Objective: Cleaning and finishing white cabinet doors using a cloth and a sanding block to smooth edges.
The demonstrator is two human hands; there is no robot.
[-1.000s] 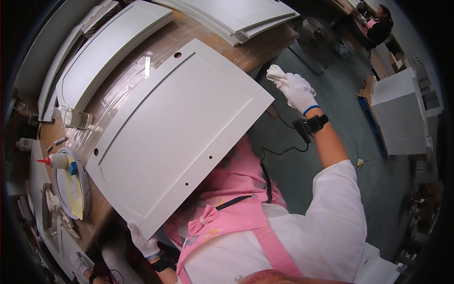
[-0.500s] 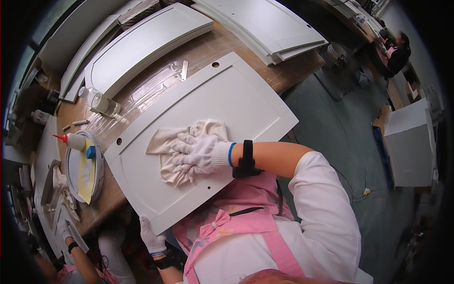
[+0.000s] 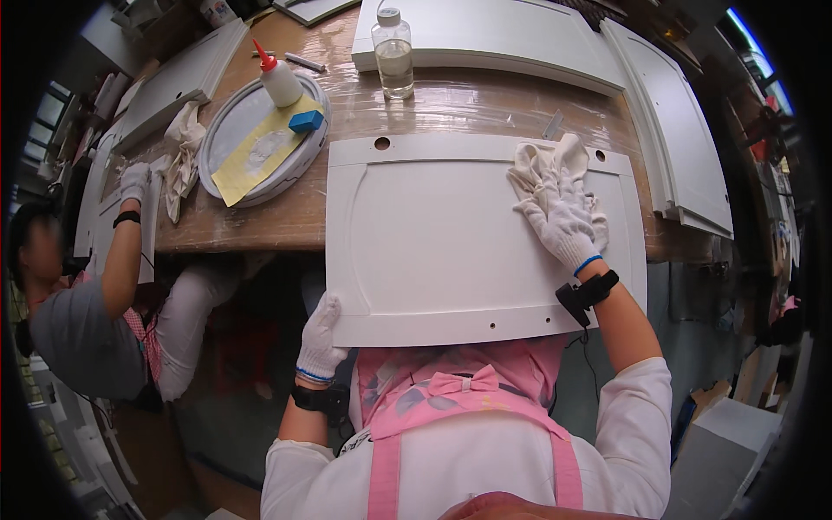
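A white cabinet door (image 3: 442, 234) with a recessed middle lies at the table's front edge, overhanging toward me. Round holes show in its far rim and smaller ones in its near rim. My gloved left hand (image 3: 321, 340) is closed on the near left corner, its thumb along the edge and its other fingers hidden beneath. At the far right of the door, my gloved right hand (image 3: 563, 221) presses down on a crumpled cream cloth (image 3: 568, 156) and holds it against the surface. Part of the cloth bunches out beyond the fingers.
A clear bottle of liquid (image 3: 396, 65) stands behind the door. Left of it, a round lid (image 3: 212, 143) carries a red-tipped squeeze bottle (image 3: 279, 82), a blue block (image 3: 306, 120) and yellow sandpaper (image 3: 232, 178). White panels (image 3: 485, 35) are stacked behind. A co-worker (image 3: 95, 321) sits at left.
My right hand and the cloth have gone from the door's middle to its far right end. The view has turned, so the door now lies squarer to me. My left hand still holds its corner.
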